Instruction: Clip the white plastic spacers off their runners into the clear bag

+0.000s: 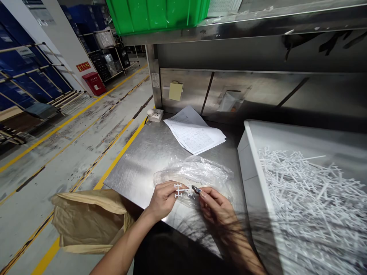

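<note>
A small branched white plastic sprue (178,190) is pinched in the fingers of my left hand (164,198). My right hand (216,206) is closed around a small dark-tipped cutting tool, which looks like nippers (196,189). The tool's tip is close to the right end of the sprue; whether they touch I cannot tell. Most of the tool is hidden by my fingers. Beneath both hands a clear plastic bag (197,166) lies crumpled on the metal table (137,152).
On the right stands a white bin (250,164) heaped with white plastic sprues (318,206). Printed sheets (195,131) and a white power socket (155,115) lie toward the back. An open brown bag (88,223) is at the left edge. A green crate (157,15) sits overhead.
</note>
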A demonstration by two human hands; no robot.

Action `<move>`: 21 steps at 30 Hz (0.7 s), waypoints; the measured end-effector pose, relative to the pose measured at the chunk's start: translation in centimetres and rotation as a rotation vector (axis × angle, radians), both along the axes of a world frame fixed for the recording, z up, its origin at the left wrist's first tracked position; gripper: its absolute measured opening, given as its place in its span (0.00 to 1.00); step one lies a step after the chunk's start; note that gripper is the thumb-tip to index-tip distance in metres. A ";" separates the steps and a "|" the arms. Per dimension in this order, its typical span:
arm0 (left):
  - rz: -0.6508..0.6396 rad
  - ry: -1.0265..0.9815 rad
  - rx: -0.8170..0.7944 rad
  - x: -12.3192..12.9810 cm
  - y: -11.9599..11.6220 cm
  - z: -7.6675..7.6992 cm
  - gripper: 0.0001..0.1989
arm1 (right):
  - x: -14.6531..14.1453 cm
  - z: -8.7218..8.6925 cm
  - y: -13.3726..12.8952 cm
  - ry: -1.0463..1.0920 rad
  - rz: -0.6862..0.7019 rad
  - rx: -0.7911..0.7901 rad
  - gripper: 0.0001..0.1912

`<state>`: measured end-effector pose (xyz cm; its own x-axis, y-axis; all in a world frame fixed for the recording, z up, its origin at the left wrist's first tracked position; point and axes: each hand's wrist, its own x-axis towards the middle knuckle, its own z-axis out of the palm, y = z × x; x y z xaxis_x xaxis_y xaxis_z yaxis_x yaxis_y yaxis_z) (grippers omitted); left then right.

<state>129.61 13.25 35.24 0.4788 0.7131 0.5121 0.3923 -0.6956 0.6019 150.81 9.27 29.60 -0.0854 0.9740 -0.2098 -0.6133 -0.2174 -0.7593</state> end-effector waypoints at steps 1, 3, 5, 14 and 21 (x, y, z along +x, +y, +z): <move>-0.008 0.000 0.005 0.0 0.0 0.0 0.20 | 0.1 0.1 0.0 0.004 0.001 0.000 0.19; -0.016 0.000 0.010 0.0 0.0 0.0 0.20 | 0.1 0.1 -0.1 0.009 0.006 -0.001 0.19; -0.018 0.003 0.009 -0.1 0.0 0.0 0.20 | 0.2 -0.1 -0.2 0.010 0.012 -0.001 0.19; -0.014 0.013 0.018 0.0 0.0 0.0 0.19 | 0.1 0.1 0.0 0.043 0.007 0.018 0.19; 0.030 0.034 0.028 0.0 -0.1 0.1 0.16 | 0.2 -0.4 0.2 0.059 0.018 0.023 0.19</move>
<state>129.62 13.15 35.32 0.4752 0.7129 0.5156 0.4333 -0.6997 0.5680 151.01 9.44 29.20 -0.1147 0.9767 -0.1815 -0.6536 -0.2118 -0.7266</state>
